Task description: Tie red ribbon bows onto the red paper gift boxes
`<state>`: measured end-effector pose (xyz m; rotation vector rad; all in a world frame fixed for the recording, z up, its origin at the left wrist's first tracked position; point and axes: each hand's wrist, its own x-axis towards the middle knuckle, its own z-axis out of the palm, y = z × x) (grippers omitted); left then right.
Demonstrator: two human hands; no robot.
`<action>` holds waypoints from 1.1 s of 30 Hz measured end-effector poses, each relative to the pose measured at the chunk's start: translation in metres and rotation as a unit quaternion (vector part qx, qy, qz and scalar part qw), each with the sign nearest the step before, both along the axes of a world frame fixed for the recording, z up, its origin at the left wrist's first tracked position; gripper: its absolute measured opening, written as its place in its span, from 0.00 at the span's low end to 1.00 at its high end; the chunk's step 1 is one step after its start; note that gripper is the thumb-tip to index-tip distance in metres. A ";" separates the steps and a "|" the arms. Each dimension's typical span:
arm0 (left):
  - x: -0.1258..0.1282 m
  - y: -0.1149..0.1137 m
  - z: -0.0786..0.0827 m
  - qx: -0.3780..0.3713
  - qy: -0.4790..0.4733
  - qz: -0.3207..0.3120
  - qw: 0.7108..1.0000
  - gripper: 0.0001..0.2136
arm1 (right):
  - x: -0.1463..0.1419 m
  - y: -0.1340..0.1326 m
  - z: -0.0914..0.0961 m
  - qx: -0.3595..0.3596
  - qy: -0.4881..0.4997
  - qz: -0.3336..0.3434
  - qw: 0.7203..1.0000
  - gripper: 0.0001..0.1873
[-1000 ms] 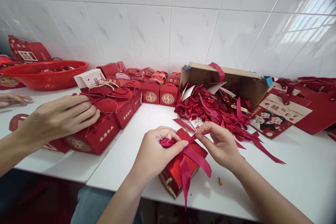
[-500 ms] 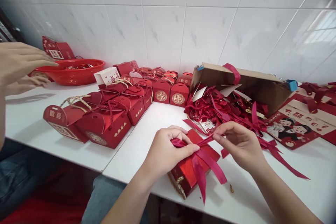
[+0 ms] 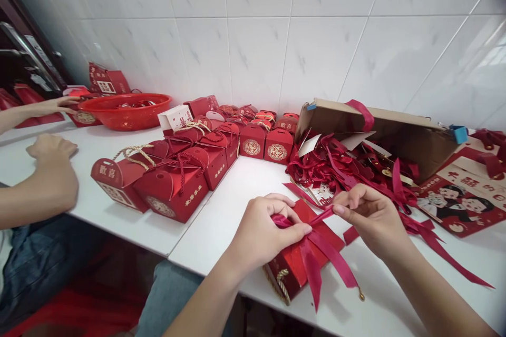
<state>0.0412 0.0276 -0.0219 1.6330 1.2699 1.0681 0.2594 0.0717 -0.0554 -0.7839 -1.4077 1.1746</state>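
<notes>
My left hand (image 3: 264, 231) is closed, pinching a loop of dark red ribbon (image 3: 316, 253) on top of a small red gift box (image 3: 294, 263) at the table's front edge. My right hand (image 3: 369, 216) is closed too, pulling another strand of the same ribbon between thumb and fingers. Two ribbon tails hang over the box's front. A gold cord handle shows at the box's lower end.
Several finished red gift boxes (image 3: 174, 184) stand to the left, a red basin (image 3: 126, 110) behind them. A tipped cardboard box (image 3: 395, 131) spills red ribbons (image 3: 340, 168). Red paper bags (image 3: 462, 205) lie at the right. Another person's hand (image 3: 51, 147) and arm rest at the far left.
The view has shifted right and down. The other person's hands have left the gift boxes and drawn back to the far left. My hands stay on the ribbon, the right one drawing its strand tighter.
</notes>
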 end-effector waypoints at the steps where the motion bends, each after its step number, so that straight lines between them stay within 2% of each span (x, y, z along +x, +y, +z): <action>1: 0.000 0.000 0.000 0.000 -0.001 -0.001 1.000 0.06 | 0.000 0.000 0.001 0.005 -0.006 -0.004 1.000 0.15; 6: -0.002 0.001 -0.001 0.003 -0.006 0.002 1.000 0.05 | 0.001 -0.001 0.005 0.020 -0.051 -0.020 0.998 0.13; 17: -0.001 0.003 -0.001 0.013 0.004 0.000 1.000 0.07 | 0.002 -0.001 0.005 0.057 -0.080 -0.052 0.994 0.13; 21: -0.004 0.005 -0.001 0.011 -0.020 -0.011 1.000 0.08 | 0.001 0.002 0.005 0.053 -0.101 -0.030 0.993 0.15; 25: -0.010 0.006 -0.001 -0.003 -0.115 -0.064 0.991 0.11 | -0.001 0.003 0.009 0.023 -0.117 0.017 0.993 0.21; 27: -0.013 0.008 -0.001 -0.007 -0.153 -0.083 0.985 0.12 | -0.001 -0.005 0.010 0.019 -0.132 0.008 0.991 0.21; 30: -0.016 0.011 -0.002 -0.005 -0.168 -0.085 0.982 0.14 | -0.003 -0.033 0.003 0.041 -0.143 -0.060 0.987 0.25; 33: -0.015 0.014 -0.003 -0.004 -0.172 -0.089 0.981 0.18 | -0.019 -0.072 -0.014 0.048 -0.157 -0.137 0.977 0.38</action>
